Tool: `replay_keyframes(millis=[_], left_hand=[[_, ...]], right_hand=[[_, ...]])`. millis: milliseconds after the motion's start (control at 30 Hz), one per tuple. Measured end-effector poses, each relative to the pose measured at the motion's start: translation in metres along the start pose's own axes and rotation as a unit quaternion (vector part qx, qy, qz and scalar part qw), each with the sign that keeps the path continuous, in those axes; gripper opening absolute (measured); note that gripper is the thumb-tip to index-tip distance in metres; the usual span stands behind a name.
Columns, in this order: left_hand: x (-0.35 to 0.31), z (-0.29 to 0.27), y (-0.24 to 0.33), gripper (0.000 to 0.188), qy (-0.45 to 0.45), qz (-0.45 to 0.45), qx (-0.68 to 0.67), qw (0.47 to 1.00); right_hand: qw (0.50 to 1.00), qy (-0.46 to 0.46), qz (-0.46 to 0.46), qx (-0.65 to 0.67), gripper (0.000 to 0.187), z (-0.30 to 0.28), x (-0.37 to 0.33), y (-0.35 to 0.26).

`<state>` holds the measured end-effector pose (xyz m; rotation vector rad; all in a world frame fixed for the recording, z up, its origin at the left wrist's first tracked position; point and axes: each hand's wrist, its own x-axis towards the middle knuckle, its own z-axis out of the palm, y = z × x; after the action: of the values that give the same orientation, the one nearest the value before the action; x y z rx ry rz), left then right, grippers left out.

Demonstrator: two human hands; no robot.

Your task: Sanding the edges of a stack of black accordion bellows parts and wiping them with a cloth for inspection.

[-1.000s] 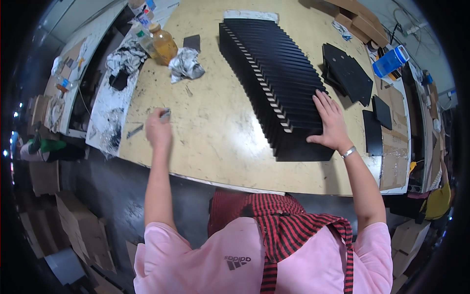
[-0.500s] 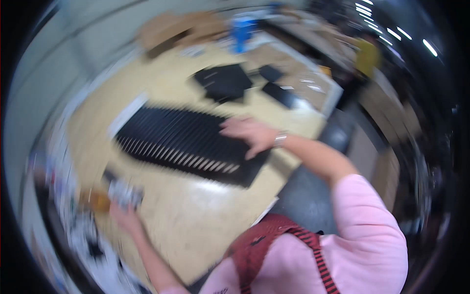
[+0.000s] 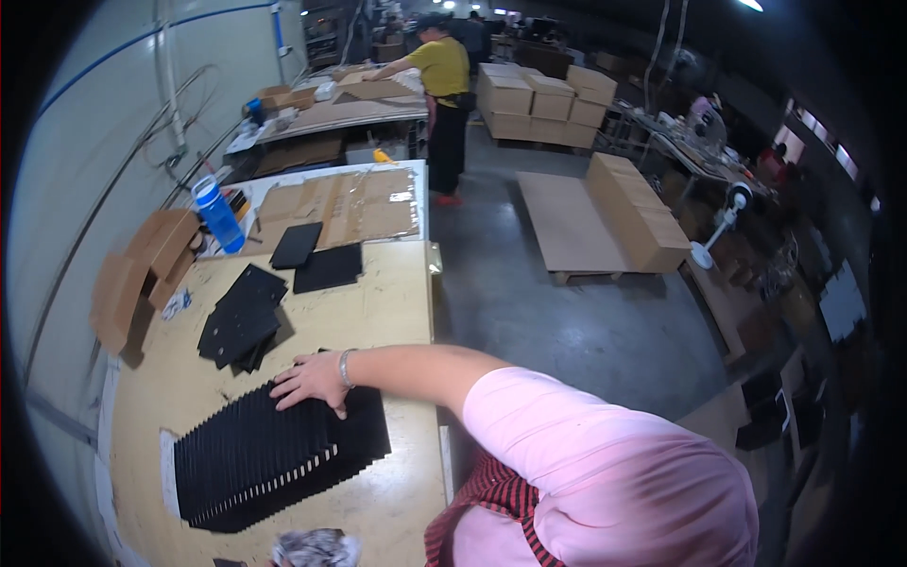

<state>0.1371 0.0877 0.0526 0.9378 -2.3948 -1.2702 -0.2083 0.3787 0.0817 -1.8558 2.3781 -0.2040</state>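
My right hand (image 3: 314, 382) lies with its fingers spread on the far edge of a long fanned row of overlapping thin black panels (image 3: 250, 449). The bracelet (image 3: 346, 369) on that wrist rests just beyond the row. A crumpled grey-and-white cloth (image 3: 316, 546) shows at the lower edge, in my left hand, which is almost wholly cut off by the picture's edge. Farther up the table lies a loose pile of black panels (image 3: 244, 317). Beyond it are two more flat pieces, one black panel (image 3: 297, 245) partly over another (image 3: 328, 268).
The pale worktable (image 3: 387, 298) ends on the right at an aisle. At the back left stand a blue bottle (image 3: 218, 215) and an opened cardboard box (image 3: 142, 269). Flat cardboard (image 3: 340, 203) covers the table's far end. A co-worker in yellow (image 3: 440, 71) bends over another table; stacked cartons (image 3: 529, 99) stand behind.
My view has swung up and to the right, showing more of the room. The right hand remains on the fanned panels. The cloth and left hand now sit at the lower edge.
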Motion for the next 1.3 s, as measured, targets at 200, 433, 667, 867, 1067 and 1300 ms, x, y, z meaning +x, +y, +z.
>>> replay_keyframes(millis=[200,433,667,867,1067,1300], left_hand=[[-0.021,0.043,-0.027,0.067,0.017,0.154,0.21,0.965],[-0.034,0.064,-0.003,0.036,0.016,0.058,0.244,0.968],[-0.04,0.156,0.108,0.054,0.231,0.072,-0.019,0.97],[-0.032,0.239,0.127,0.054,0.22,0.073,0.078,0.97],[-0.052,0.266,0.107,0.055,0.224,0.012,0.17,0.96],[-0.106,0.257,0.086,0.04,0.077,-0.127,0.194,0.97]], right_hand=[[1.0,0.007,-0.014,0.001,0.123,0.003,0.005,0.001],[0.998,0.046,-0.046,0.025,0.124,0.015,0.004,0.012],[0.986,0.109,-0.118,0.052,0.124,0.045,0.013,0.03],[0.97,0.165,-0.152,0.089,0.126,0.069,0.018,0.033],[0.963,0.122,-0.217,0.102,0.122,0.035,0.023,0.03],[0.954,0.154,-0.188,0.176,0.108,0.007,-0.003,0.05]])
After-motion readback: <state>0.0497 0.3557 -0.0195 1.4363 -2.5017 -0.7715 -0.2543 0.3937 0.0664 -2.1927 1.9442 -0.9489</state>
